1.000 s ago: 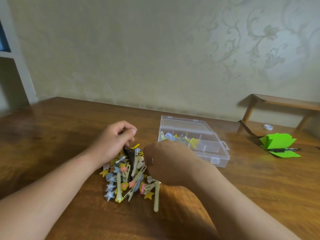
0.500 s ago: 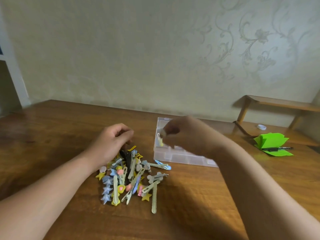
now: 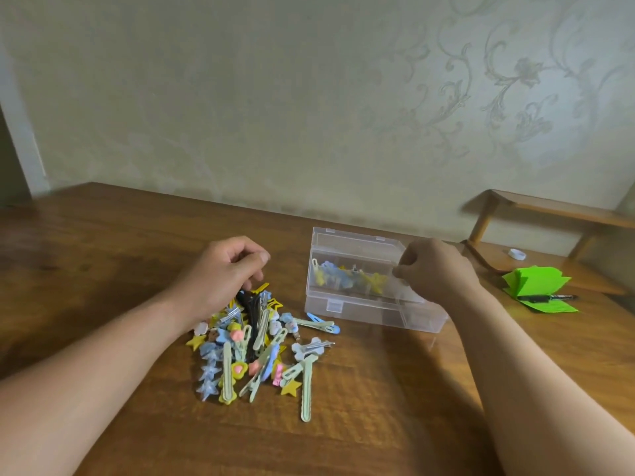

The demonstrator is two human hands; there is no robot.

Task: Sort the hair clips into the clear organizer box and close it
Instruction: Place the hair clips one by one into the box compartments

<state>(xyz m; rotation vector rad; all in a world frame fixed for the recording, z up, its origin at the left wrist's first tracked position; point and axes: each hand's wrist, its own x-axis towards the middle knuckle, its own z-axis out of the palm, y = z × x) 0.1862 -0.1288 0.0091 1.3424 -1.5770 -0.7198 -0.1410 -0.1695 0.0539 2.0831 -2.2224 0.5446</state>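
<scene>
I am watching the left hand [image 3: 223, 273] curling its fingers close, thumb pressing against the forefinger, with the tips resting on top of the hair clips [image 3: 254, 352] piled on the table [image 3: 103, 242]. The right hand [image 3: 436, 269] is curling over the clear organizer box [image 3: 357, 314], just right of the pile. I cannot tell whether either hand is pinching anything.
</scene>
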